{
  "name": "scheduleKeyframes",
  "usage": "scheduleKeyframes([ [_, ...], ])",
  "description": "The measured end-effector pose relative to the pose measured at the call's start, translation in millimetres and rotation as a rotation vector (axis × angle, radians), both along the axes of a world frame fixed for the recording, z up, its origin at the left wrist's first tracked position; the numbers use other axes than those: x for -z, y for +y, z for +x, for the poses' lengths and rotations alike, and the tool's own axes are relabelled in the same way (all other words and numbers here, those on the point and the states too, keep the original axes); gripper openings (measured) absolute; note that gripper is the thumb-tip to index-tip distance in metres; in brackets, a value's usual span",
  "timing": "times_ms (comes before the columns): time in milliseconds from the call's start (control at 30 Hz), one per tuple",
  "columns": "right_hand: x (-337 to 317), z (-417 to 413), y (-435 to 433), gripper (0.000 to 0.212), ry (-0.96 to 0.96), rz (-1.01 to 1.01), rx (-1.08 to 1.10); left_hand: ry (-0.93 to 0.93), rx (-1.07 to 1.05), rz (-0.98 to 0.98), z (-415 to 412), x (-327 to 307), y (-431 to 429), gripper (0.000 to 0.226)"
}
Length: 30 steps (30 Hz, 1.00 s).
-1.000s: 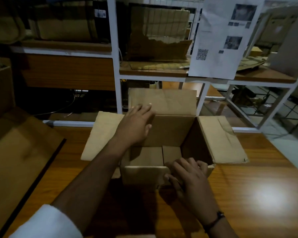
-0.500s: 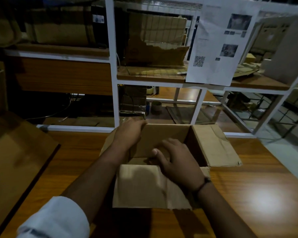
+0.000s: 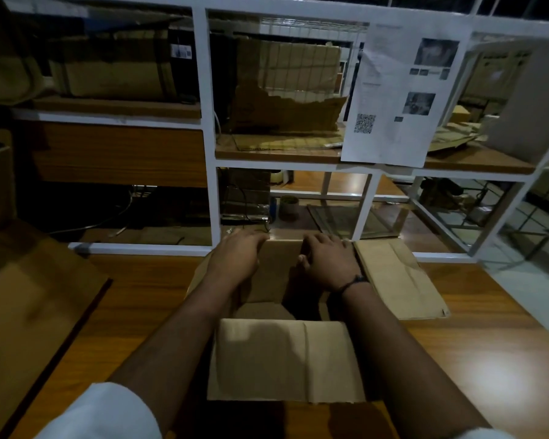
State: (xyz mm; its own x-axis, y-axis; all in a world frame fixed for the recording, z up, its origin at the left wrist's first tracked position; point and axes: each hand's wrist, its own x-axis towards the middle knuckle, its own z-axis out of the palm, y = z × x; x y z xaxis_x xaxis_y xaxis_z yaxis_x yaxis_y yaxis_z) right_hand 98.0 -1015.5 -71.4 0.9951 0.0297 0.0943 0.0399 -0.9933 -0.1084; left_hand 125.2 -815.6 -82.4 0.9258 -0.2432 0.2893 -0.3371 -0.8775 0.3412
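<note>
One cardboard box [image 3: 286, 359] centre frame on wooden table [image 3: 457, 359], mouth up, white shelving [image 3: 208, 122] above, left hand [image 3: 235, 258], right hand [image 3: 327, 264], fingers curled over far rim

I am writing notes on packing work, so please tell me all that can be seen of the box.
The box is brown cardboard, standing open on the wooden table. Its near flap folds out toward the person, creased; its right flap lies flat on the table. The left hand and right hand grip its far rim. Inside, only dim bottom flaps show.
</note>
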Motion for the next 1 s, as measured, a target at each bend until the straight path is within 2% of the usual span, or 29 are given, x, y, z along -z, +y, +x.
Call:
scheduleKeyframes([
  [67,-1,0,-16,0.051,0.016,-0.029,0.102,0.001,-0.018,0.014,1,0,-2,0.060],
  [133,-2,1,-28,0.048,0.040,0.045,0.160,0.015,-0.030,0.031,4,0,-4,0.062],
  [200,-3,3,-33,0.045,0.057,0.144,0.153,0.020,-0.029,0.042,7,1,-4,0.061],
  [300,-4,6,-33,0.047,0.056,0.145,0.140,0.012,-0.017,0.046,10,2,-4,0.059],
  [467,-4,5,-37,0.027,-0.023,0.294,0.146,0.019,-0.004,-0.030,8,2,-4,0.048],
  [500,-5,2,-39,0.029,-0.030,0.338,0.145,0.027,-0.010,-0.095,7,0,-2,0.041],
  [567,-9,-15,-40,0.047,-0.023,0.436,0.136,0.034,-0.041,-0.284,2,-1,4,0.030],
  [633,-10,-43,-45,0.061,-0.034,0.498,0.091,0.001,-0.064,-0.404,-14,0,14,0.027],
  [767,-1,-105,-43,0.070,-0.040,0.492,0.069,0.108,-0.070,-0.426,-63,4,28,0.030],
  [900,18,-118,-32,0.070,-0.133,0.432,0.156,0.208,0.010,-0.441,-85,19,30,0.025],
  [1000,24,-107,-31,0.060,-0.194,0.465,0.216,0.273,0.057,-0.424,-78,22,29,0.045],
])
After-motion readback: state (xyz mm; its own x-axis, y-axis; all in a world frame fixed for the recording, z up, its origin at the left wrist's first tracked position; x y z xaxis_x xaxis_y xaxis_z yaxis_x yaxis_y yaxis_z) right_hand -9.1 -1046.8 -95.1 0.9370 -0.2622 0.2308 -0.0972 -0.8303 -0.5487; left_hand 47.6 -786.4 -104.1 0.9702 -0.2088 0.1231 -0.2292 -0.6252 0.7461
